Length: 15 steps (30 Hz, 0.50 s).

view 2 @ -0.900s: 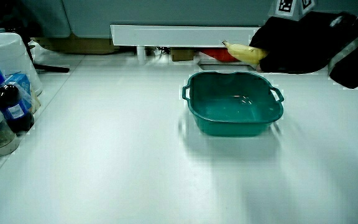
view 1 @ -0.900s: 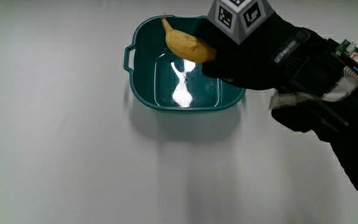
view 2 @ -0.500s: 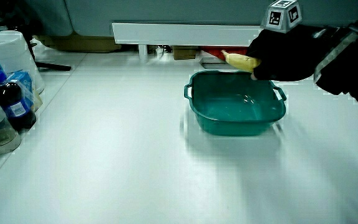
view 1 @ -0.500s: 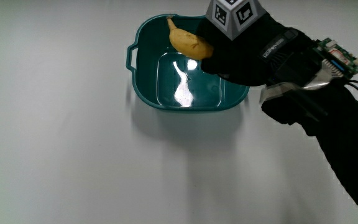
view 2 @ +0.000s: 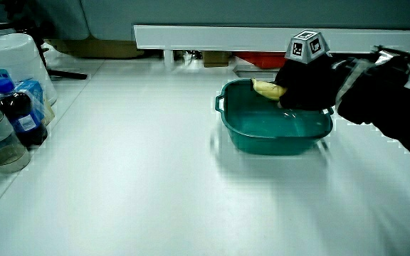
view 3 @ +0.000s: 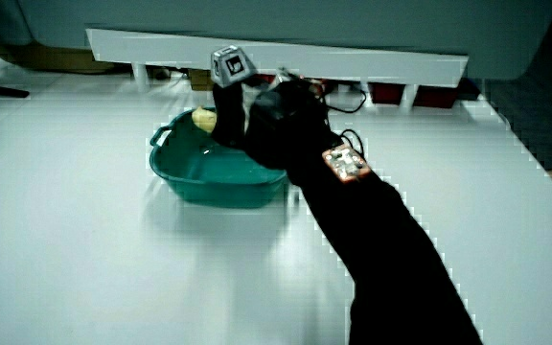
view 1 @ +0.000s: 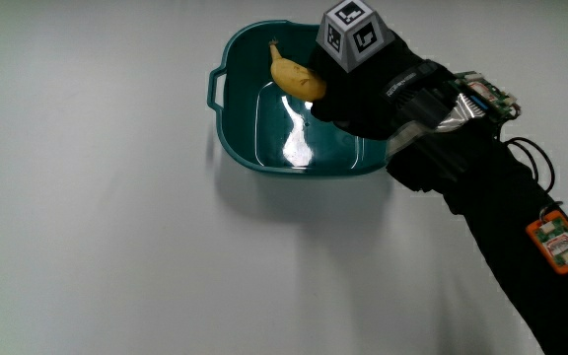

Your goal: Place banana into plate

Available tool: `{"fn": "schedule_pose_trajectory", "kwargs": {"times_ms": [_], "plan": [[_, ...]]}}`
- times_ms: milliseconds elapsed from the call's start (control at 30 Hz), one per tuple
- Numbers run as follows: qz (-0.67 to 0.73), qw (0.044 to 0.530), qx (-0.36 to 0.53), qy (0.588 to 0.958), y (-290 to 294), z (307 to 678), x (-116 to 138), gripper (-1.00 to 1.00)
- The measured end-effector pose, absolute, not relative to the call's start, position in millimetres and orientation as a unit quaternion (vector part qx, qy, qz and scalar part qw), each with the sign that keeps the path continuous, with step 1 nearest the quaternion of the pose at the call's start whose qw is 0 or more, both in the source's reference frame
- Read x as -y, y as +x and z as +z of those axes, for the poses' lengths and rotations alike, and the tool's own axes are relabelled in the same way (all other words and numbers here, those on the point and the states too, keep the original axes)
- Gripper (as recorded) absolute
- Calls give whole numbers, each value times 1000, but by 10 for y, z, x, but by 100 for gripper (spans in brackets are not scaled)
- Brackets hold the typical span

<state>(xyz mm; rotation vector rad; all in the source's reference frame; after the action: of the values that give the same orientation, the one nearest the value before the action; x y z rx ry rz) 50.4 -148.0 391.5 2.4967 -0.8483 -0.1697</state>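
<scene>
Banana (view 1: 295,76): held over the basin's inner wall, upper centre of the main view; one end hidden under the glove; only a small yellow patch shows in both side views (view 2: 267,88) (view 3: 204,120).
Hand (view 1: 378,87): clasped on the banana, over the basin; fingertips not visible.
Basin (view 1: 227,138): teal, handled, on the table (view 1: 97,237); one rim section covered by hand and forearm.
Bottles (view 2: 9,117): at the table's edge, partly cut off in a side view.

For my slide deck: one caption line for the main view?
Gloved hand holds a banana inside the teal basin on a white table.
</scene>
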Motion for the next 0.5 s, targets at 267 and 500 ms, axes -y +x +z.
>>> {"fn": "schedule_pose_trajectory", "kwargs": {"times_ms": [267, 500], "plan": [[-74, 270, 295, 914, 463, 4299, 1447, 0], [-102, 292, 284, 908, 388, 4614, 1413, 0]]}}
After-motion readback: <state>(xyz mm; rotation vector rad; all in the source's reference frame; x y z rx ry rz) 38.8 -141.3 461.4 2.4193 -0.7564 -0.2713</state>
